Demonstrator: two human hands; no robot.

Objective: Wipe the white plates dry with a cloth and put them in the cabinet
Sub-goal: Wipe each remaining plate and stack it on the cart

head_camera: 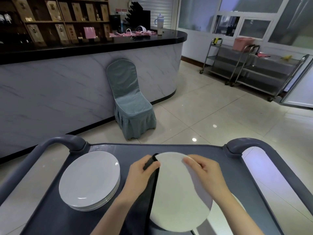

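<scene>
I hold one white plate (176, 192) tilted above the grey cart top (237, 175). My right hand (205, 172) grips its upper right rim, fingers curled over the edge. My left hand (141, 170) pinches a dark cloth (152, 184) against the plate's left rim; the cloth hangs down along that edge. A stack of several white plates (89, 180) sits on the cart to the left of my hands. No cabinet is in view.
The cart has raised grey handles at the far left (64, 141) and far right (245, 143). Beyond it stands a covered grey chair (130, 106) against a marble-fronted counter (67, 92). Steel trolleys (250, 72) stand at the right on the tiled floor.
</scene>
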